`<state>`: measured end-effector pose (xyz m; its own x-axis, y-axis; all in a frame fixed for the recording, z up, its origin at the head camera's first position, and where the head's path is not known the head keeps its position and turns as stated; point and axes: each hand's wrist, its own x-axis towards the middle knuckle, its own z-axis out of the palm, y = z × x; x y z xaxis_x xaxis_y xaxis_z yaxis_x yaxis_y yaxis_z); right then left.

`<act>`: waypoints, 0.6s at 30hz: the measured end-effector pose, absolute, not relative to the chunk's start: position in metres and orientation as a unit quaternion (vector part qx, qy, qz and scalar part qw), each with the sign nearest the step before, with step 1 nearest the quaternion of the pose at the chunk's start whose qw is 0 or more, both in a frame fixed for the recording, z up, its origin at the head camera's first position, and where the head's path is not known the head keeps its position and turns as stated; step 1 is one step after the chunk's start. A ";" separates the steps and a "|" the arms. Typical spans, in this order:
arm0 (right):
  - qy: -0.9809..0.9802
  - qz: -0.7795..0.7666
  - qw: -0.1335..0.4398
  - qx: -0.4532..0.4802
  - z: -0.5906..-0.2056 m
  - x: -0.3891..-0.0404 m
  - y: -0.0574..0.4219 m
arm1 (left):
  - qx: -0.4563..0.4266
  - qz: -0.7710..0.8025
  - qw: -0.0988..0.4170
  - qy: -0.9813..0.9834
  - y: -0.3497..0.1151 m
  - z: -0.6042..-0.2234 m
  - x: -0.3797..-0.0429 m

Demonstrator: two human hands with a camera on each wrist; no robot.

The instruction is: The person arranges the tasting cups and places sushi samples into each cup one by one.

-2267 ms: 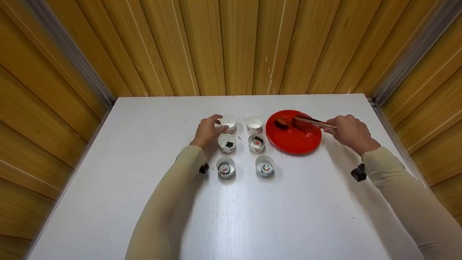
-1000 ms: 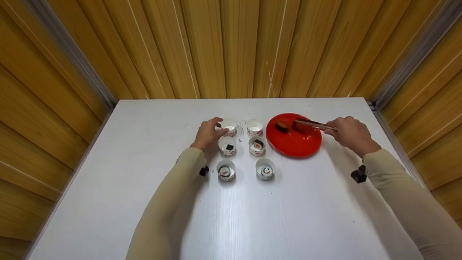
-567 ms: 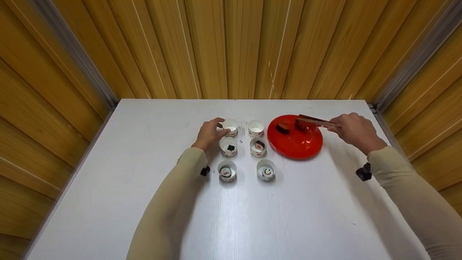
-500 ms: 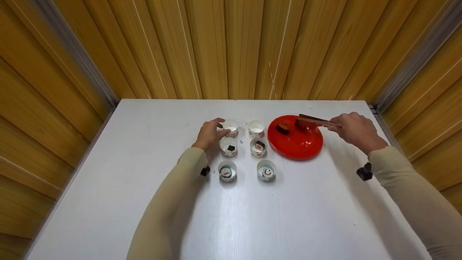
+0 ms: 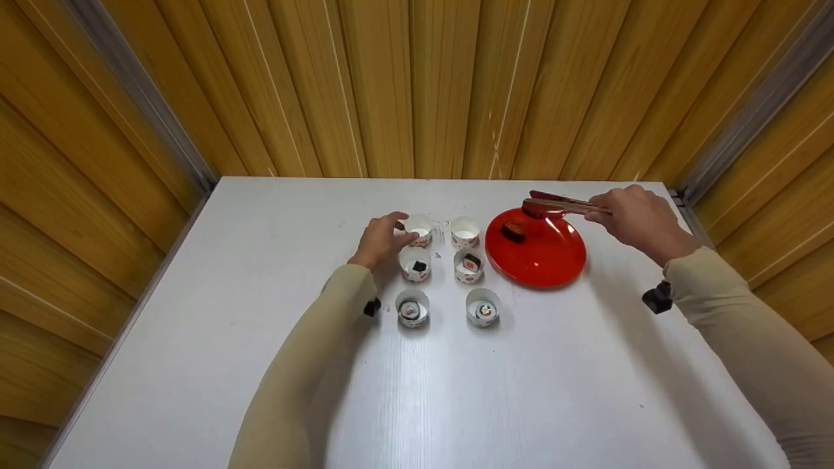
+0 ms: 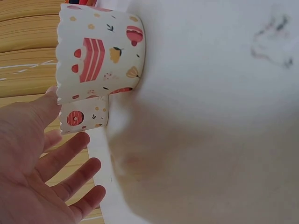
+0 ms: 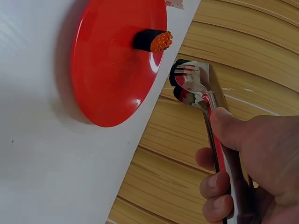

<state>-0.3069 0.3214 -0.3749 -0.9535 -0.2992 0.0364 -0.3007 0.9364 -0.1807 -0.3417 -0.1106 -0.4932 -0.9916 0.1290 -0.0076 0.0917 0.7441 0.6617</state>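
My left hand (image 5: 379,241) is at the back-left paper cup (image 5: 420,241), thumb and forefinger around its rim. In the left wrist view, its remaining fingers (image 6: 77,182) are spread beside that cup, while a nearer cup (image 6: 100,56) hides part of the thumb. My right hand (image 5: 638,218) grips metal tongs (image 7: 212,91). Between the tong ends is a dark-wrapped sushi piece (image 7: 186,97), raised over the back of the red plate (image 5: 537,260). One roe-topped sushi (image 5: 513,231) lies on the plate.
Paper cups stand in two columns left of the plate. The back-right cup (image 5: 464,234) has no sushi showing; the middle-right cup (image 5: 469,268) and front cups (image 5: 482,309) contain sushi. Wood-look panels (image 5: 417,85) rise behind the white table (image 5: 293,215).
The right hand and tongs have lifted the dark sushi piece off the plate, slightly up and toward the back. The left hand stays at the same cup.
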 end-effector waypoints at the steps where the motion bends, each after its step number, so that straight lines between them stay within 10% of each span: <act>1: -0.984 0.090 0.004 0.153 -0.374 -0.307 0.319 | 0.057 0.354 0.029 0.933 -0.110 -0.493 -0.342; 18: -0.974 0.111 0.014 0.198 -0.365 -0.315 0.260 | 0.031 0.358 0.046 0.932 -0.106 -0.489 -0.342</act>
